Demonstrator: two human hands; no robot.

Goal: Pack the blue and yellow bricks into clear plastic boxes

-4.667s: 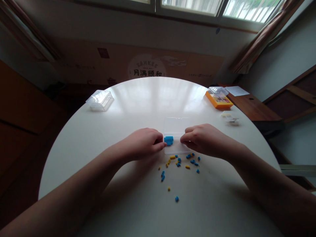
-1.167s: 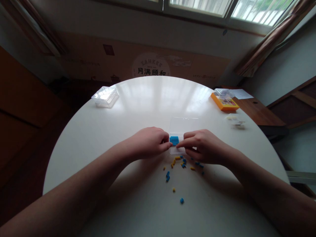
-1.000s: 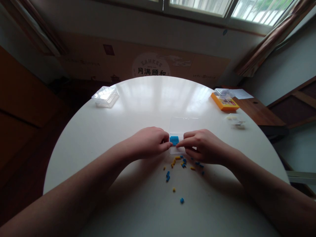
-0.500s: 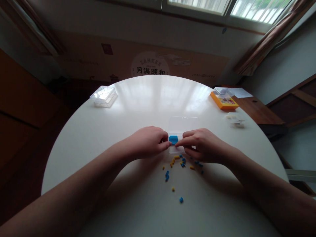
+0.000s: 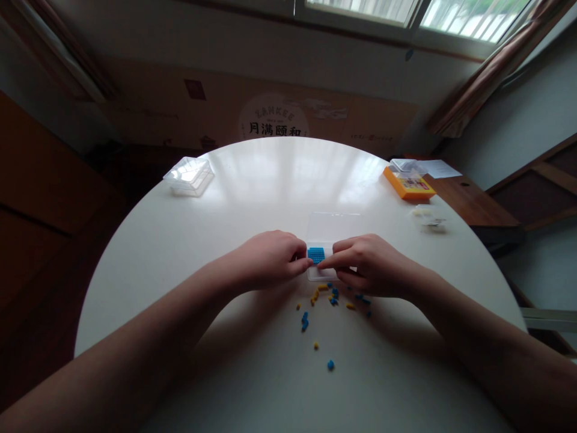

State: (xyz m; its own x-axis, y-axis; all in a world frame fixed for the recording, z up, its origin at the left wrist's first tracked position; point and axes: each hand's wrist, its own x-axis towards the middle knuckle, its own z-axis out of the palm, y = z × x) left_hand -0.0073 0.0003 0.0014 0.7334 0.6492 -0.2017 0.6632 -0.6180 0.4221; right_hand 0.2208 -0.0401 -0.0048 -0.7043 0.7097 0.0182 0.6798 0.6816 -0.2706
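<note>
A clear plastic box [image 5: 323, 278] lies open on the white round table, its transparent lid [image 5: 334, 226] folded back. Inside, toward its left, is a blue studded building-block piece [image 5: 316, 255]. My left hand [image 5: 279, 258] closes at the box's left side, the thumb tip over the blue piece's lower left corner. From the right, my right hand [image 5: 365, 264] reaches over the box with its index finger at the blue piece's lower edge and its other fingers bent. Whatever may be under that fingertip is too small to make out. Small blue bricks [image 5: 305, 325] and yellow bricks [image 5: 323, 287] lie scattered nearer to me.
Another clear plastic box [image 5: 189, 177] stands at the table's far left edge. At the far right are an orange box [image 5: 409, 185] and a small clear packet [image 5: 429, 218] with pale contents. A wooden desk [image 5: 473, 204] with paper adjoins on the right.
My right index fingertip has shifted very slightly left along the blue piece's lower edge. Otherwise the hands, box and loose bricks look the same.
</note>
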